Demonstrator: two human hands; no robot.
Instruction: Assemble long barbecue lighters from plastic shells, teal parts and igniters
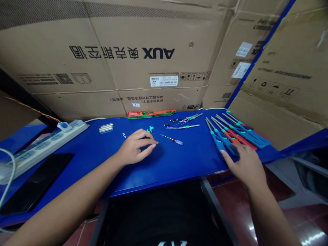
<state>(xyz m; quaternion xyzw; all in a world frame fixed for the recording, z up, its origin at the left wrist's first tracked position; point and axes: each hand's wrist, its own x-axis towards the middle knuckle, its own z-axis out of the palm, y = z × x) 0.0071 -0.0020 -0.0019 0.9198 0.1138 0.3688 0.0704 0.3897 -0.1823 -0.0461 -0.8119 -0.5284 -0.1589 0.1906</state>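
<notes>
My left hand rests on the blue table near its middle, fingers curled loosely with nothing visible in them. A small screwdriver with a clear handle lies just right of it, and small teal parts lie just beyond it. My right hand lies flat with fingers spread on the near ends of a row of several long-nosed lighters in blue, teal and red at the table's right end.
Orange and green lighter shells lie at the back edge, with thin metal tubes and wires beside them. A clear bundle, a white power strip and a black phone sit at left. Cardboard boxes wall the back and right.
</notes>
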